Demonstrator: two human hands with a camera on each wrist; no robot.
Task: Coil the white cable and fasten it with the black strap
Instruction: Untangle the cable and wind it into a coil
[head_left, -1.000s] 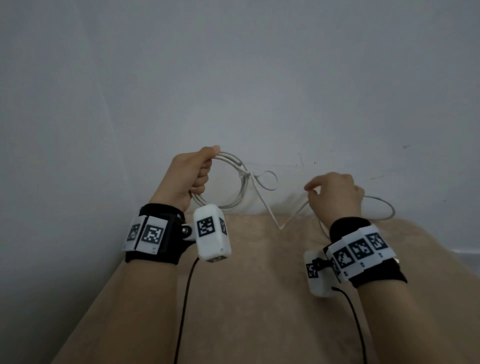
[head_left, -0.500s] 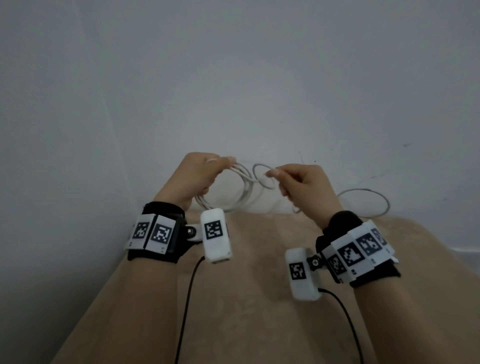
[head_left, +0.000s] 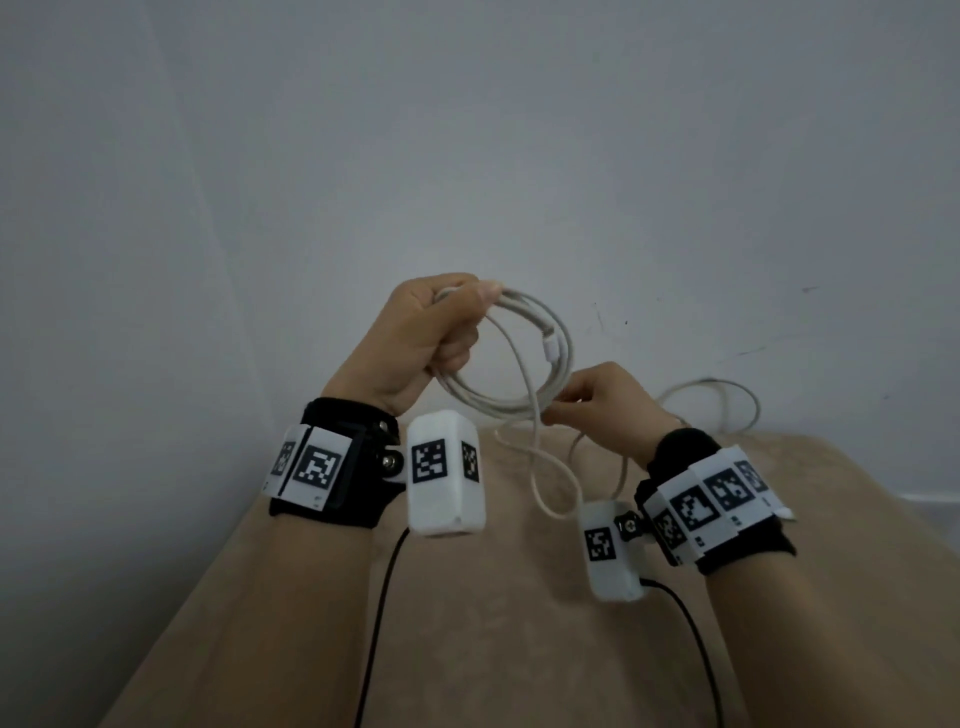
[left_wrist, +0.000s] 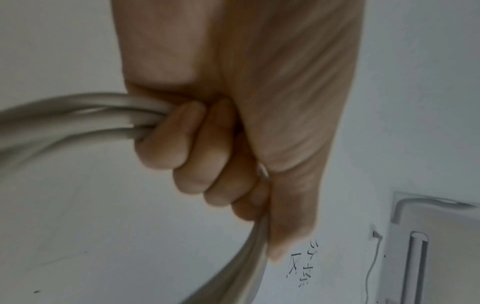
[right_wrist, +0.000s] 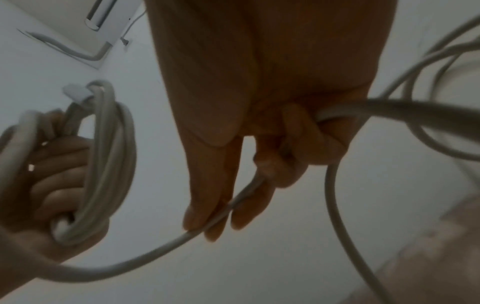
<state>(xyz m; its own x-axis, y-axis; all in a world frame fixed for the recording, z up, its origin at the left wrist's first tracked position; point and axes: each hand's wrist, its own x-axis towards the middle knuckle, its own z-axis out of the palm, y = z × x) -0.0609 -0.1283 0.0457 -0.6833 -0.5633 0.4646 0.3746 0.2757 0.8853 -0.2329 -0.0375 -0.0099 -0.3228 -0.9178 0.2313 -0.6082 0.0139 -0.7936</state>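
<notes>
My left hand (head_left: 431, 332) is raised in front of the wall and grips several loops of the white cable (head_left: 519, 400) in its fist; the left wrist view shows its curled fingers (left_wrist: 182, 148) wrapped round the cable strands (left_wrist: 78, 115). My right hand (head_left: 602, 410) is lower and to the right, and pinches a single strand of the cable (right_wrist: 207, 226) between thumb and fingers. Loose cable hangs between the hands, and more of it lies behind the right hand (head_left: 727, 400). A white plug end (head_left: 550, 348) sits in the coil. No black strap is in view.
A beige table (head_left: 493, 623) lies under both arms and ends at a pale grey wall (head_left: 519, 156). Each wrist wears a black band with marker tags and a white camera box (head_left: 444, 473) with a black lead.
The left hand has lifted the coil higher. The right hand has dropped down and right from beside the left hand, drawing a strand along the coil's lower right.
</notes>
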